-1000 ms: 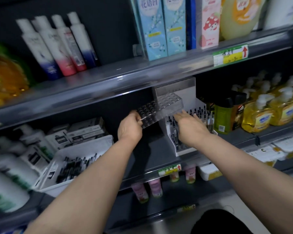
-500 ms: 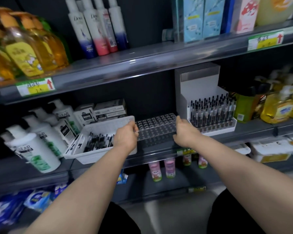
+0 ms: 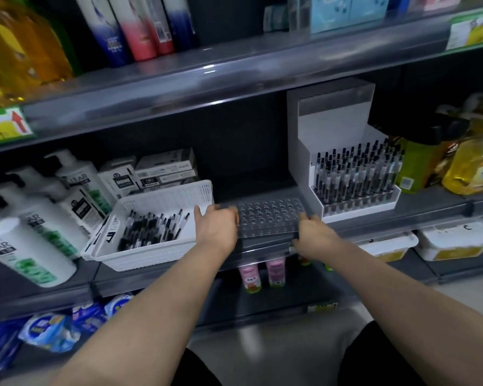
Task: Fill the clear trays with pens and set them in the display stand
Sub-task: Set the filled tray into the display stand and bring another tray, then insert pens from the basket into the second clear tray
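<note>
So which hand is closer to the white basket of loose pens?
Left. The left hand grips the clear tray at its left end, next to the white basket; the right hand holds its other end, beside the display stand.

Top shelf's got yellow bottles (image 3: 20, 45) and blue-and-pink shampoo bottles (image 3: 129, 26), with a red-arrow price tag (image 3: 6, 125) on the edge. Middle shelf: white pump bottles (image 3: 34, 246) left, stacked boxes (image 3: 165, 168) behind, green canister (image 3: 418, 168) and yellow soap (image 3: 474, 168) right. Pink bottles (image 3: 251, 277) below.
</note>
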